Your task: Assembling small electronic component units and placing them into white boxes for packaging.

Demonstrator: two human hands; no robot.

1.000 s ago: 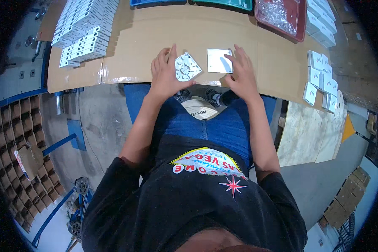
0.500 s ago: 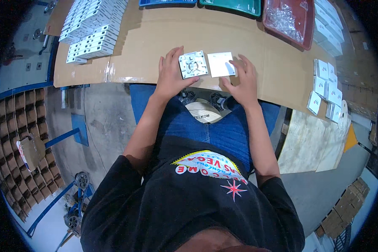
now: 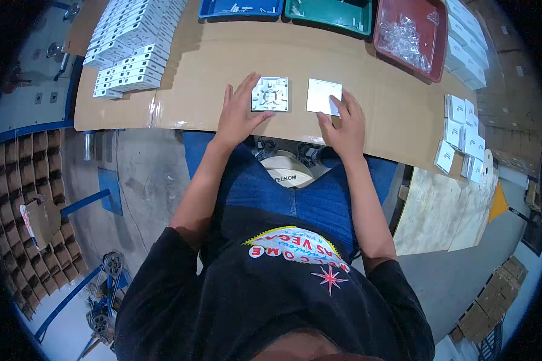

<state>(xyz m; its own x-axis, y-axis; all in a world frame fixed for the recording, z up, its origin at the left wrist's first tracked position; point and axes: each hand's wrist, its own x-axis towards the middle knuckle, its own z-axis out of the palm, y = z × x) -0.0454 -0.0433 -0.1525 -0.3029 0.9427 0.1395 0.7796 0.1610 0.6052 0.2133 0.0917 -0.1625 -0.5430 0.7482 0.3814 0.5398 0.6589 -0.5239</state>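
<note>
white and slotted, the square base (image 3: 270, 94) lies by the near edge of the bench (image 3: 205, 69), the left hand (image 3: 236, 115) spreading its fingers around its left side; whether they grip, i cannot tell. just right along that edge, the right hand (image 3: 345, 125) rests with loosely spread fingers at a smooth white panel (image 3: 320, 93). the step looks like positioning both pieces; moving either seems to call for a firmer hold.

The head camera looks down at both hands (image 3: 236, 121).
</note>
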